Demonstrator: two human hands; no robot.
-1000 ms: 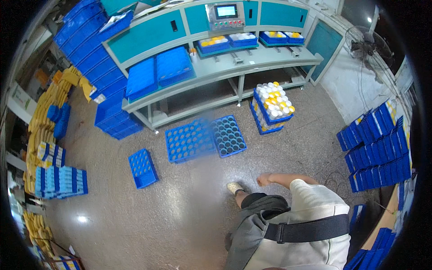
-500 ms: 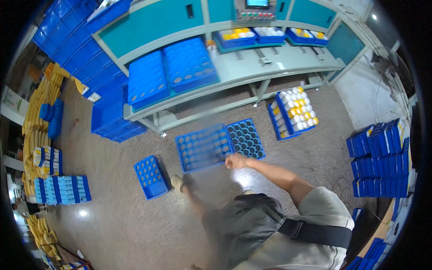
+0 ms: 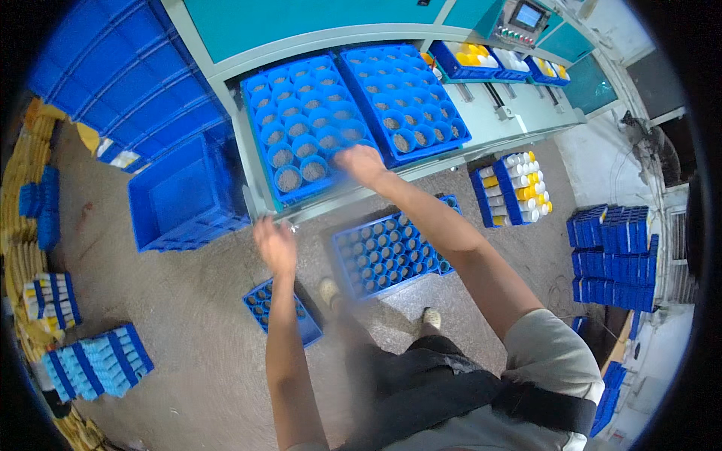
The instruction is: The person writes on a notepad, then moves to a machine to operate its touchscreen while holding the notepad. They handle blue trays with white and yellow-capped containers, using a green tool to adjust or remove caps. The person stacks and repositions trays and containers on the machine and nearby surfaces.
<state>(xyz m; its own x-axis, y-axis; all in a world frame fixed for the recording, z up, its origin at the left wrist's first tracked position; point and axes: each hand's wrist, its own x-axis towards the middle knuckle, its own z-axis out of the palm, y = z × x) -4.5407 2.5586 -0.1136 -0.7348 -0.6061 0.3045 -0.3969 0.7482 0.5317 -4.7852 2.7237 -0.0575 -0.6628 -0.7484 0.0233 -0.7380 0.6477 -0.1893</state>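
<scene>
On the bench stands a blue tray of blue cups (image 3: 289,180) filled with grey grainy material. Beside its near right corner is my right hand (image 3: 362,165), its fingers smeared by motion; contact with the tray is unclear. My left hand (image 3: 276,245) is lower, close to the bench's front edge, fingers stretched and apart, nothing in them. To the right, another blue tray (image 3: 403,155) holds similar filled cups. Below my right forearm, a large blue crate (image 3: 353,292) of filled cups lies on the floor. A smaller blue crate (image 3: 307,328) with some cups sits beneath my left hand.
A teal machine (image 3: 301,30) with a control panel (image 3: 520,21) rises behind the bench. Blue boxes with yellow and white lids (image 3: 466,59) stand along it. At left is an open blue bin (image 3: 177,197). More crates (image 3: 613,259) are stacked at right.
My right hand has risen from the floor crate to the bench tray. My left hand has come into view by the bench edge. The view has shifted closer to the bench.
</scene>
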